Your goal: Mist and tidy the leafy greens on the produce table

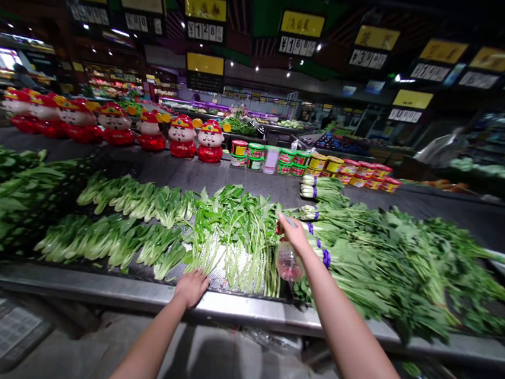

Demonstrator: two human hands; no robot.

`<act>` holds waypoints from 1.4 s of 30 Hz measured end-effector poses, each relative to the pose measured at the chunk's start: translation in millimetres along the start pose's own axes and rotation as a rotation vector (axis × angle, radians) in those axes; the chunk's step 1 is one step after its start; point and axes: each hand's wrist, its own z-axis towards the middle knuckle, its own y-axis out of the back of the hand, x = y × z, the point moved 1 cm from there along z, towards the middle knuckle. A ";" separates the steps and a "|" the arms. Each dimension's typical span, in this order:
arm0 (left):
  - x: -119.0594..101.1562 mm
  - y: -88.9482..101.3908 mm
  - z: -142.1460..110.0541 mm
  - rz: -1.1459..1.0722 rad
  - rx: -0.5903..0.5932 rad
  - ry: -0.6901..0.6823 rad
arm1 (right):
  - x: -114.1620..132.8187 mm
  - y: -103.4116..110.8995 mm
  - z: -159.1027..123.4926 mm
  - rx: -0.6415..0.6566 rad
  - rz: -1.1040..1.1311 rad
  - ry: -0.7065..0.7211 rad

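Note:
My right hand (292, 232) is closed around the top of a clear spray bottle (288, 266), which hangs over the right side of the greens. A bit of red shows at the bottle's head by my fingers. Below it and to the left, long-stemmed leafy greens (238, 218) lie on a perforated metal tray (214, 260). My left hand (192, 288) rests flat on the front edge of the stand, fingers apart, beside the stem ends. To the right of the bottle are bundles of greens (360, 271) bound with purple tape.
Rows of bok choy (117, 242) lie on the left. Red figurine-shaped jars (181, 138) and stacked small tubs (291, 160) line the back ledge. A metal rail (241, 309) runs along the front. Price signs (299, 33) hang overhead.

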 end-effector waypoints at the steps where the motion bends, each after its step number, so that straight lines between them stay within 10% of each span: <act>1: 0.0 -0.2 0.0 -0.006 -0.001 0.003 | -4.3 -0.6 -3.3 0.013 -0.001 -0.012; 42: 1.1 2.1 1.5 -0.006 0.031 -0.023 | -63.0 59.0 -24.3 -0.354 -0.092 -0.098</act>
